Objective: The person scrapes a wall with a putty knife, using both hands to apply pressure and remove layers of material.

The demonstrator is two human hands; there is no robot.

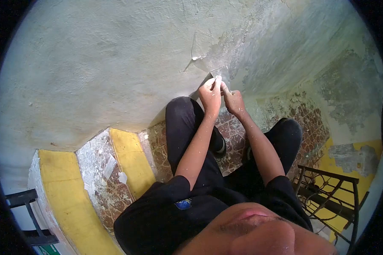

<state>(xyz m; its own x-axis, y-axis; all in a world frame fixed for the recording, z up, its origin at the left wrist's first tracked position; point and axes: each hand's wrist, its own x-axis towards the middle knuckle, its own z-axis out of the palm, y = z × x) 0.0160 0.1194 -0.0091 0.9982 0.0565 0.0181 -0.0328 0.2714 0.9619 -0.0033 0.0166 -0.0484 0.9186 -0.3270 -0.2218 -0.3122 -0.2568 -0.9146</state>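
Fingers (217, 80) of my left hand (210, 97) were drawn together at the tips, and those of my right hand (234, 101) were bent in just beside them; I could not tell whether either set was clamped on anything. Before me rose a pale grey-green wall (93, 76), rough and smeared, turning darker and mottled toward the right, where a yellow band (334, 148) carried a patch of bare grey (353, 158). Between my knees lay brown-red patterned tiles (234, 127), flecked with white. On my left, steps edged in yellow (64, 178) curved downward, with whitish scraps (110, 166) on one tread; on my right stood a black metal railing (327, 174).

A thin grey piece (222, 72) was at the wall, right by my fingertips (whether loose coating or a blade, I could not make out). It looked flat and smooth, paler than the dark wedge (205, 79) just left of it, and it had a straight edge. Its lower end met my fingers, while the rest pointed up the wall, away from me; its long axis seemed to run that way too, though my fingers hid part of it.
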